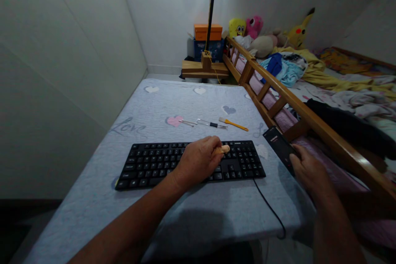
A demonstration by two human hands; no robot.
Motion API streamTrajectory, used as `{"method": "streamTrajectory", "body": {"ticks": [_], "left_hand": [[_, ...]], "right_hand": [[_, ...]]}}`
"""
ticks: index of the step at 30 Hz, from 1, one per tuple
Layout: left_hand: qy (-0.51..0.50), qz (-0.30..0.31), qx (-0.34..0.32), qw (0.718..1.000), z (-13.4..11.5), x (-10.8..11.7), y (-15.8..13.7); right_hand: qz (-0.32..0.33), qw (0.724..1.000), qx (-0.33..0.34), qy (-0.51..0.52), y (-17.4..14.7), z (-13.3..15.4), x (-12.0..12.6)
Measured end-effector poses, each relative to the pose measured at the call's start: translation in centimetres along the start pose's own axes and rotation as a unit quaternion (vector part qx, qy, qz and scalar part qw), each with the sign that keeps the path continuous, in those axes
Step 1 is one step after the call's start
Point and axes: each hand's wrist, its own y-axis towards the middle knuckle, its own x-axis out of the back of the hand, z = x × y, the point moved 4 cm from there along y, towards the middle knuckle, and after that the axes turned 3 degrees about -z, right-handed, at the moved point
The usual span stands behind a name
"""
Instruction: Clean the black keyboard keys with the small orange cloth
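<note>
A black keyboard (148,167) lies on the heart-patterned cloth, its cable (269,204) running off the near edge. Over the keys, my left hand (199,156) is closed around a pale wooden handle (223,149) with a rounded end; the rest of that object is hidden under my fingers. Off the right end of the keyboard, my right hand (306,167) grips a dark smartphone (278,146), screen facing up. Beyond the keyboard lie thin white swab-like sticks (187,123), a wire tool with a black grip (213,124), and a small yellow-handled brush (235,124).
A wooden bed rail (278,86) runs along the right side, with rumpled clothes (286,70) and plush toys (262,45) behind it. At the far end stand a wooden base with a black pole (211,8) and an orange box (208,32). A pale wall (77,49) borders the left.
</note>
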Motion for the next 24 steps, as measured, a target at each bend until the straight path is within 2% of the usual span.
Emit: {"method": "streamTrajectory", "body": {"ticks": [5,7,14,19,24], "left_hand": [[-0.003,0.001,0.000,1.000,-0.1,-0.3,0.1],[-0.002,0.003,0.001,1.000,-0.2,-0.3,0.1],[0.003,0.001,0.001,1.000,-0.2,-0.2,0.1],[0.003,-0.002,-0.007,1.000,-0.1,-0.3,0.0],[0.006,-0.003,-0.003,1.000,-0.2,-0.2,-0.1]], "right_hand": [[0.000,0.992,0.096,-0.084,-0.3,-0.8,-0.9],[-0.001,0.989,0.112,-0.100,-0.3,-1.0,-1.1],[0.002,0.991,0.081,-0.107,-0.2,-0.7,-1.0],[0.015,0.989,0.109,-0.095,-0.5,0.0,-0.7],[-0.001,0.989,0.106,-0.099,-0.6,-0.2,-0.8]]}}
